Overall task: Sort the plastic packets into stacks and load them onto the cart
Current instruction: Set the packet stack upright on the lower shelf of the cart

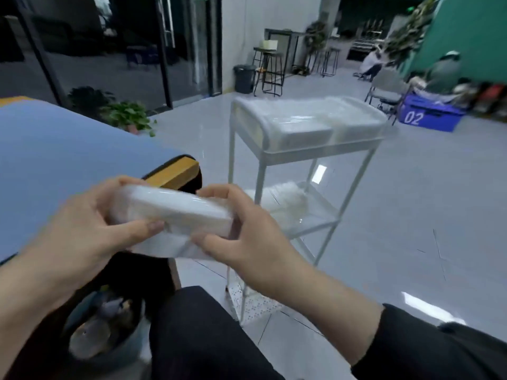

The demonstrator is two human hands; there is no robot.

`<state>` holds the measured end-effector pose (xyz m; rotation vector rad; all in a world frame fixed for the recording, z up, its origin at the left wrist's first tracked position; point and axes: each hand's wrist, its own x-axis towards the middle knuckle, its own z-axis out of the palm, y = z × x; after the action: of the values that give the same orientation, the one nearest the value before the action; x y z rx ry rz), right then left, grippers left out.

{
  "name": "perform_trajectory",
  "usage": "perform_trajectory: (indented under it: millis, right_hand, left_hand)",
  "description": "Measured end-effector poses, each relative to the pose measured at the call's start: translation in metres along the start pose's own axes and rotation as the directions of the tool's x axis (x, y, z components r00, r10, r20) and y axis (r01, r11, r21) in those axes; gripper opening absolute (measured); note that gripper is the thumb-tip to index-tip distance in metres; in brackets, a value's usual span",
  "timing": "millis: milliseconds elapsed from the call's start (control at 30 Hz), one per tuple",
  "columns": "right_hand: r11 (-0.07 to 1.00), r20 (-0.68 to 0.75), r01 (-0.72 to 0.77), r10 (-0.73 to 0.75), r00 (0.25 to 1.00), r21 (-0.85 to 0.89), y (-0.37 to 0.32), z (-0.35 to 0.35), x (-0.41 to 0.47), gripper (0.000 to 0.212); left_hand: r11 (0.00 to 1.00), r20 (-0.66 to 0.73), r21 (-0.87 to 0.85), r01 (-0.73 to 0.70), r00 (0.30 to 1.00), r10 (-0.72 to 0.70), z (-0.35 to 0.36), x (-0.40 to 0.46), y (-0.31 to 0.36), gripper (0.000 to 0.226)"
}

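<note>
Closest in, both hands hold one stack of packets (171,215) in the air over the person's lap, beside the corner of the blue table (68,160). The left hand (82,231) wraps the stack's left end, thumb laid across the near edge and fingers curled over the far side; the right hand (247,237) grips the right end the same way, thumb tucked under the loose lower packets. The stack looks light, slick and floppy: the bottom layers already sag and fan out below the thumbs, so it likely wants squeezing from both ends with support beneath, or the film will slide apart. Just beyond stands the white cart (274,157), well within reach. Its middle shelf carries a loose heap of packets (285,198), and its top tray (382,124) holds neat stacks side by side, leaving little room. Farther off are a bin (244,78), stools and a blue crate (428,116).
</note>
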<state>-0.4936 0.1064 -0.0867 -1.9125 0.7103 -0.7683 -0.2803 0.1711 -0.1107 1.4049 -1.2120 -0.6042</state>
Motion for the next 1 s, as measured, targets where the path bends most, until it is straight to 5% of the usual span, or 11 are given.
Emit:
perform_trajectory:
  millis: [133,233,367,467,567,667,1000]
  right_hand:
    - [0.985,0.041,-0.172,0.173,0.984,-0.017,0.035,-0.080,-0.041,0.055]
    - [0.942,0.092,-0.270,0.292,0.952,-0.199,0.061,-0.126,-0.054,0.061]
    - [0.873,0.016,-0.281,0.313,0.950,-0.399,0.097,-0.156,-0.053,0.021]
    - [0.820,-0.093,-0.350,0.347,0.933,-0.452,0.122,-0.175,-0.042,0.016]
    - [0.750,-0.240,-0.434,0.362,0.901,-0.500,0.150,-0.196,-0.022,0.017]
    - [0.643,-0.400,-0.482,0.283,0.872,-0.595,0.188,-0.208,0.009,0.022]
    - [0.562,-0.539,-0.528,0.166,0.826,-0.636,0.269,-0.227,0.116,0.017]
  left_hand:
    - [0.997,0.242,0.045,0.069,0.967,-0.078,0.084,0.007,0.020,0.036]
    - [0.986,0.405,0.081,0.142,0.900,-0.163,0.131,0.021,0.019,0.036]
    - [0.982,0.532,0.156,0.103,0.829,-0.171,0.194,0.049,0.013,0.031]
    - [0.980,0.525,0.181,0.077,0.835,-0.163,0.230,0.073,0.002,0.040]
    - [0.977,0.396,0.214,0.011,0.913,-0.097,0.261,0.094,-0.014,0.064]
    - [0.960,0.270,0.278,0.010,0.959,-0.088,0.283,0.112,-0.029,0.054]
    - [0.820,0.340,0.569,-0.064,0.926,-0.164,0.323,0.157,-0.063,0.053]
